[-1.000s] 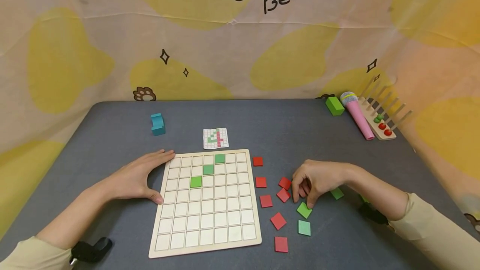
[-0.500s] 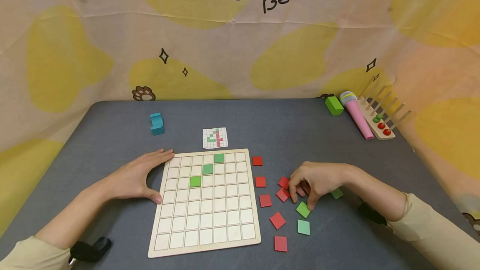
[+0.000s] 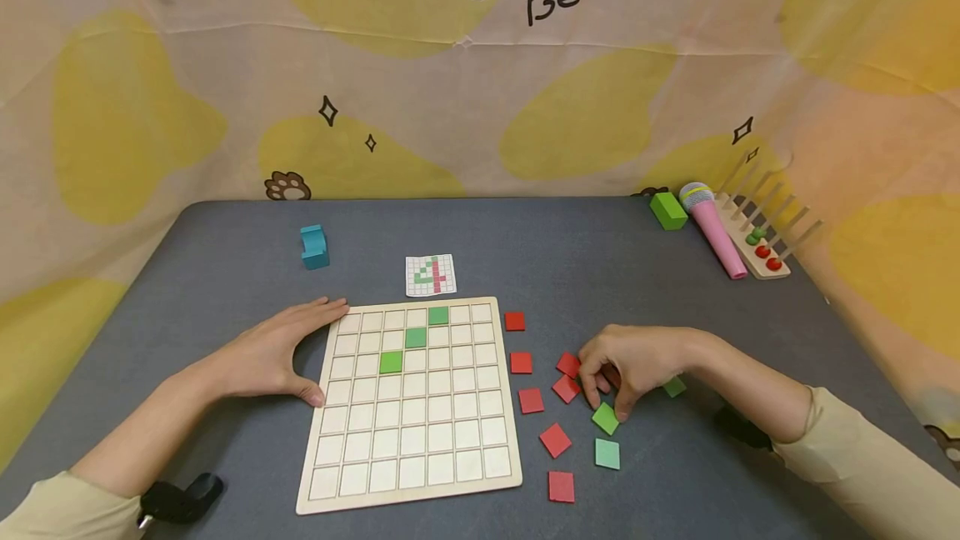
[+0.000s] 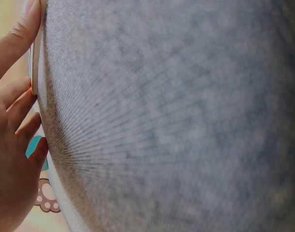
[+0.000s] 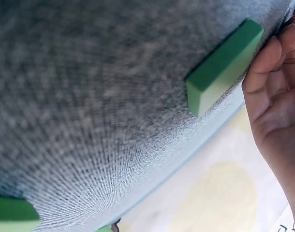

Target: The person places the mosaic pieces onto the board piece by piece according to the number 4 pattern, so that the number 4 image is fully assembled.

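Observation:
A pale wooden grid board [image 3: 408,457] lies flat on the grey table [image 3: 225,273], with three green tiles [image 3: 416,337] in a diagonal near its top. My left hand [image 3: 300,350] rests open against the board's left edge, fingers straight; the left wrist view shows those fingers [image 4: 14,125] beside the board edge [image 4: 36,58]. To the right, my right hand [image 3: 609,404] curls down, thumb and forefinger pinching the upper edges of a bright green tile [image 3: 605,420] lying flat. Another green tile [image 3: 674,387] sits under that wrist and appears as the green tile [image 5: 225,67] near my palm [image 5: 278,101].
Several red tiles [image 3: 521,362] and a teal-green tile [image 3: 607,453] lie scattered right of the board. A small pattern card [image 3: 431,275] sits behind it. Farther back are a blue block [image 3: 315,247], a green block [image 3: 668,211], a pink toy microphone [image 3: 712,230] and a peg rack [image 3: 759,250].

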Available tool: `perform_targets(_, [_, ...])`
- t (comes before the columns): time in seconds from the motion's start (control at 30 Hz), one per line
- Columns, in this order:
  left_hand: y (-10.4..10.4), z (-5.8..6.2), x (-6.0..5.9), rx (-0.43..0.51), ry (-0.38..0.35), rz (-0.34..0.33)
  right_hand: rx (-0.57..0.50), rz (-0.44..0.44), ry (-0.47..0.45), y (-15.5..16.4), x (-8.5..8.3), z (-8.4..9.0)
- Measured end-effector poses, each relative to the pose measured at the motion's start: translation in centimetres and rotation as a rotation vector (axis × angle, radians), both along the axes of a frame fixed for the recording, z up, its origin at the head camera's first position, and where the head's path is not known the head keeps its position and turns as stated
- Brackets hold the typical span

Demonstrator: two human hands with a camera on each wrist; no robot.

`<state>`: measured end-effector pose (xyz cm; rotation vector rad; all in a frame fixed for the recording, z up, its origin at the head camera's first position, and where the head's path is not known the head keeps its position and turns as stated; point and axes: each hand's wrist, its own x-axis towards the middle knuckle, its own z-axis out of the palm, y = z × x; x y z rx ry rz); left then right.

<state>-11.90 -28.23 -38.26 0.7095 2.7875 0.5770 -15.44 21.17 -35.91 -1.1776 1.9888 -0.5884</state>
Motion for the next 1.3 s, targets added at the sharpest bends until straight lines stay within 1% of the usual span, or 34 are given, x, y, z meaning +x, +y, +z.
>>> perform_targets(0.3, [-0.1, -0.1, 0.0, 0.002, 0.006, -0.003, -0.009, -0.014, -0.038, 0.1, -0.1, 0.0])
perform_targets(0.57, [-0.1, -0.2, 0.0, 0.001, 0.015, -0.003, -0.037, -0.039, -0.047, 0.1, 0.0, 0.1])
perform_targets(0.83, [-0.2, -0.3, -0.1, -0.007, 0.012, -0.003, -0.029, -0.058, -0.047, 0.0, 0.0, 0.3])
perform_targets(0.97, [-0.2, -0.3, -0.1, -0.004, 0.011, -0.007, -0.031, -0.061, -0.085, -0.2, -0.1, 0.4])
perform_targets(1.13, [-0.2, -0.3, -0.1, 0.001, 0.011, -0.009, -0.043, -0.040, -0.104, -0.7, -0.5, 0.8])
perform_targets(1.3, [-0.1, -0.2, -0.1, 0.002, 0.010, -0.008, -0.096, -0.002, -0.061, -1.6, -0.9, 1.1])
